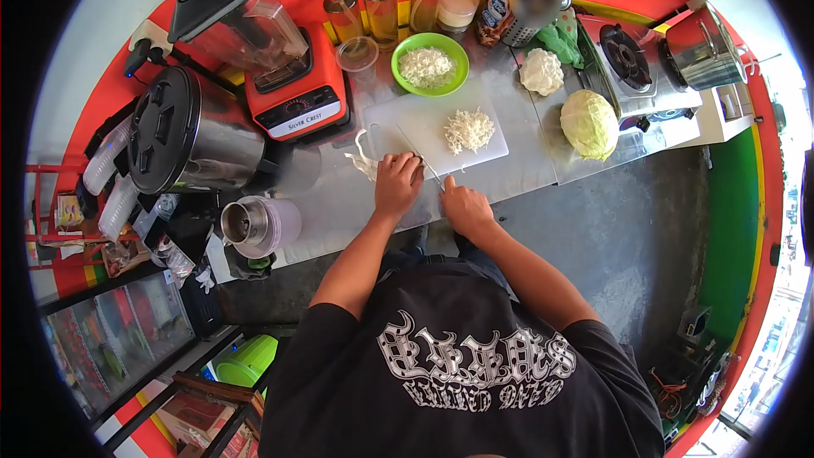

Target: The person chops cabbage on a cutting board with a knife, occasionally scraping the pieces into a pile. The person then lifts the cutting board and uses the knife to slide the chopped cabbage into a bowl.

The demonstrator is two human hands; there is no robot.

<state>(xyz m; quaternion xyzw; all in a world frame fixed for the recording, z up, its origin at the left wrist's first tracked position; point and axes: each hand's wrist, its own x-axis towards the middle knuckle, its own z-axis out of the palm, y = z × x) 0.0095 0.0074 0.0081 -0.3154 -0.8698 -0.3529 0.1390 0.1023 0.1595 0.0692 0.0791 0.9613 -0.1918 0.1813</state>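
Observation:
My right hand [466,208] is closed around the handle of a knife [432,174], its blade pointing up and left toward my other hand. My left hand [398,182] has its fingers curled at the near left edge of a white cutting board [407,114], pressing on pale cabbage leaves [365,161] that stick out to its left. Most of what lies under those fingers is hidden. A heap of shredded cabbage [469,131] rests on the board's right side. Behind the board, more shreds [427,67] fill a green bowl [462,76].
A whole cabbage [589,125] and a crumpled white lump [541,72] lie right of the board, near a gas stove [627,55]. On the left stand a red blender [297,106], a large lidded pot [195,131] and a steel-topped container [263,226]. Pump bottles [380,4] line the back.

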